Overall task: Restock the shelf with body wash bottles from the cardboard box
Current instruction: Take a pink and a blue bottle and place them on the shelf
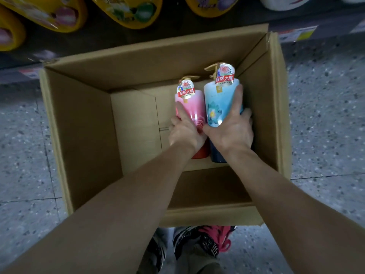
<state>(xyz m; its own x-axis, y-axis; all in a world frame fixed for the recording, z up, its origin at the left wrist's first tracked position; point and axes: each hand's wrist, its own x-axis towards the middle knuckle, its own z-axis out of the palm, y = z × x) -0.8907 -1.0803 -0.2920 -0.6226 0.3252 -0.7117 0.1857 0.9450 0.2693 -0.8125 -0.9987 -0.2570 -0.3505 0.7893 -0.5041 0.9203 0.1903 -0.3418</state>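
An open cardboard box (79, 125) stands on the floor in front of me. Inside it, towards the right, are two pump bottles side by side. My left hand (184, 133) grips the pink body wash bottle (194, 107). My right hand (232, 127) is wrapped around the blue body wash bottle (219, 101), which has a flower print and sits slightly higher. Both bottles have gold pumps and red tags at the neck. The lower parts of the bottles are hidden behind my hands and wrists.
The shelf (177, 20) runs along the top of the view, with yellow packs (126, 10) and a white container (282, 1) on it. Price labels (296, 33) line its edge. Speckled floor (325, 119) surrounds the box. My shoes (197, 246) are just below the box.
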